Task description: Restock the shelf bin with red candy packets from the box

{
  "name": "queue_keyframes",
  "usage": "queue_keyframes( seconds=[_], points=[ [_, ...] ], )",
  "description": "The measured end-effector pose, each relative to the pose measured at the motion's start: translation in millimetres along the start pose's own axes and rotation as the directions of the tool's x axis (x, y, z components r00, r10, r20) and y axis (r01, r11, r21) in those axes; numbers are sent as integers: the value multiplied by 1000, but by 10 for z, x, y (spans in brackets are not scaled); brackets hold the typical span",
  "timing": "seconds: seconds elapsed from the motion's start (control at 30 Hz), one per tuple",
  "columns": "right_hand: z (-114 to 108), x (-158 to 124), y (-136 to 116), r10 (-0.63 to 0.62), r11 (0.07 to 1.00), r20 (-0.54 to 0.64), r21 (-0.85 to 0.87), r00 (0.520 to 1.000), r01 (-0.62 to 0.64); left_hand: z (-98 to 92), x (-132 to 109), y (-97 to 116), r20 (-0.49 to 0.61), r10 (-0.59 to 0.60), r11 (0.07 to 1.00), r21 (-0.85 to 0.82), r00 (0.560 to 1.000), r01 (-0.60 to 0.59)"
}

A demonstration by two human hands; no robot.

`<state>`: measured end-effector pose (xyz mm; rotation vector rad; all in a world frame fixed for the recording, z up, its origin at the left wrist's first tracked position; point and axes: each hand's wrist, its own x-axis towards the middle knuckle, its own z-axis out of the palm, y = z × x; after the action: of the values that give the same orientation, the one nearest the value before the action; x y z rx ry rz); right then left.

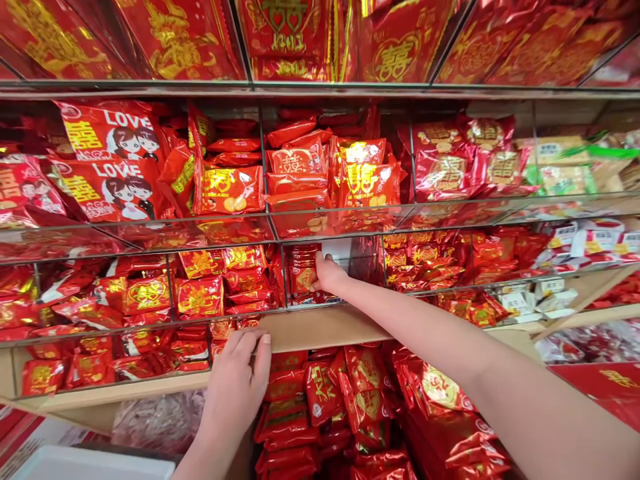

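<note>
My right hand reaches into a glass-fronted shelf compartment, its fingers closed on a small red and gold snack packet standing in a row of like packets. My left hand rests lower down, fingers curled over the front edge of the wooden shelf board, holding nothing. Below the hands lies a heap of red packets.
Glass dividers split the shelves into bins of red wedding-style snack packs. Larger red "LOVE" bags sit upper left. White and green packs fill the right bins. A white tray shows at bottom left.
</note>
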<state>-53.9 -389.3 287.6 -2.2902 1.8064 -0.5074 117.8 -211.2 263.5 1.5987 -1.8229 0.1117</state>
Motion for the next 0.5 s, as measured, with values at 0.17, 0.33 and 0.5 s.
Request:
queue_keyframes(
  seconds=[0.17, 0.33, 0.5],
  points=[
    [-293, -306, 78, -49, 999, -93, -24, 994, 47, 0, 3, -16, 11, -6, 1000, 22, 1000, 5],
    [-618, -1123, 333, -188, 980, -210, 21, 959, 197, -73, 49, -11, -91, 105, 987, 130, 990, -93],
    [-630, -2268, 626, -210, 887, -421, 297, 883, 353, 155, -391, 293, -58, 574, 817, 108, 817, -567]
  ],
)
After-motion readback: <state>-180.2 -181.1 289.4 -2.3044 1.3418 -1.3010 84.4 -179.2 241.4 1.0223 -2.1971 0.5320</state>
